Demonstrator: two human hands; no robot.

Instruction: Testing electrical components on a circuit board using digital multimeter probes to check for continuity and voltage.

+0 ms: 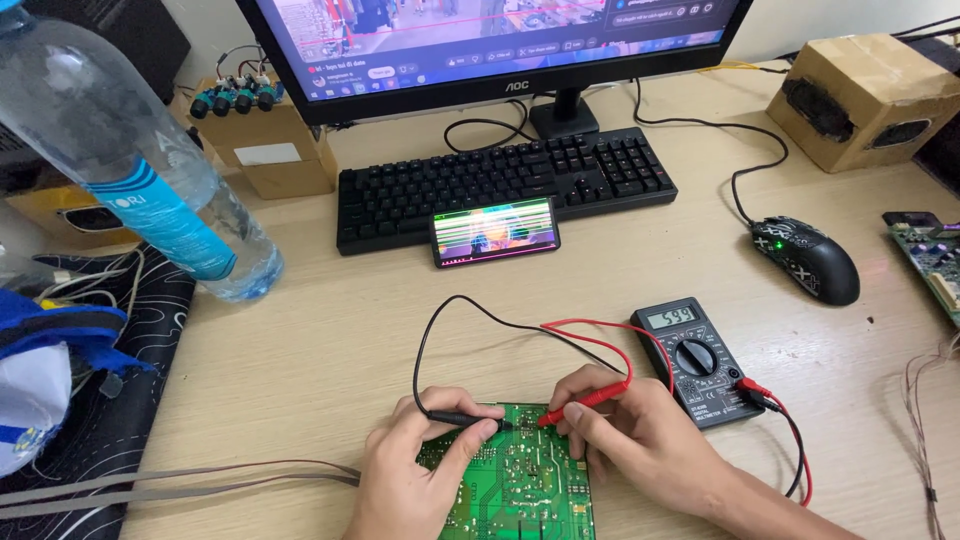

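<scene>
Both hands hold meter probes with tips down on a green circuit board at the desk's near edge.

The left hand (412, 472) pinches the black probe (462, 419) between thumb and fingers; the right hand (640, 440) grips the red probe (585, 402) the same way, the two tips close together on the circuit board (520, 490), which lies flat under both hands. Black and red leads loop back to a dark multimeter (698, 360) just right of the right hand, display lit. Beyond, a phone (495, 232) leans against a black keyboard (505, 185) under a monitor (490, 45). A black mouse (808, 258) sits to the right, a clear water bottle (140, 170) well to the left.
</scene>
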